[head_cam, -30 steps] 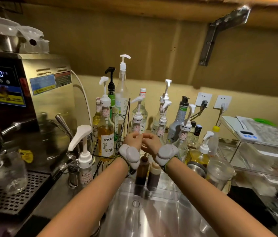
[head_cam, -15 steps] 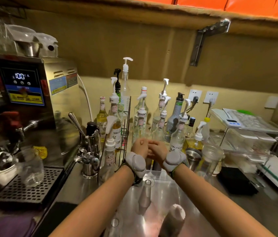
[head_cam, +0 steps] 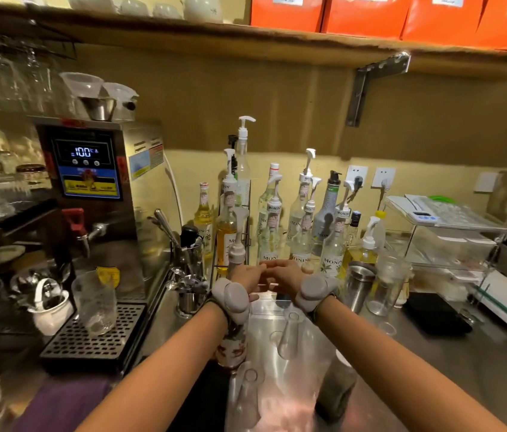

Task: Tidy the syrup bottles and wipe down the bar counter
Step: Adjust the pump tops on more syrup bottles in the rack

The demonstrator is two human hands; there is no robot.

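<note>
At centre frame my left hand [head_cam: 247, 275] and right hand [head_cam: 286, 274] still meet, fingers loosely spread, gripping nothing; I've pulled back since, and the syrup bottles [head_cam: 300, 232] stand just behind them on the counter [head_cam: 432, 353].

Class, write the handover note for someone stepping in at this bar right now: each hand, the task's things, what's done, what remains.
Left hand and right hand: together in front of the syrup bottles, fingers relaxed, holding nothing visible.
Syrup bottles: upright, clustered at the back wall; one pump bottle stands nearer, by the left wrist.
Purple cloth: lying at the counter's near left.
Done: unclear.
Left: align bottles, wipe the counter.
</note>
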